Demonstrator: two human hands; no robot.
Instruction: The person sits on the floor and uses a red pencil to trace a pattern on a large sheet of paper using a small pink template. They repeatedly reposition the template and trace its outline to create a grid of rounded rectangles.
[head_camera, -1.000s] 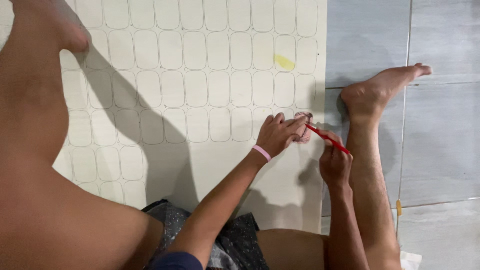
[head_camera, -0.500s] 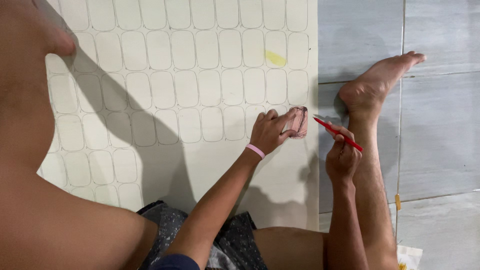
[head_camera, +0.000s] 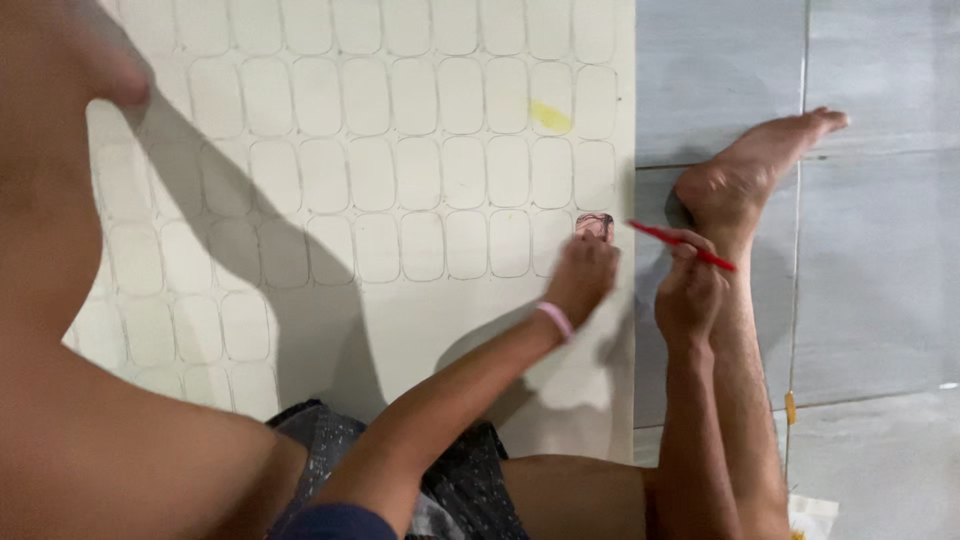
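Tiled floor (head_camera: 870, 250); sheet (head_camera: 420, 330); red pen (head_camera: 682, 246).

Red pen (head_camera: 683, 246), cream sheet (head_camera: 420, 330) gridded with rounded rectangles, perhaps pencilled.

left hand (head_camera: 583, 272) flat on the patterned sheet (head_camera: 400, 150), right hand (head_camera: 690, 290) with red pen (head_camera: 682, 246) beside it

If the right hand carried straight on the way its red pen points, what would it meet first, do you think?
The right hand aims the red pen up-left, so it would probably first meet the sheet's right edge beside the left hand; depth is unclear.
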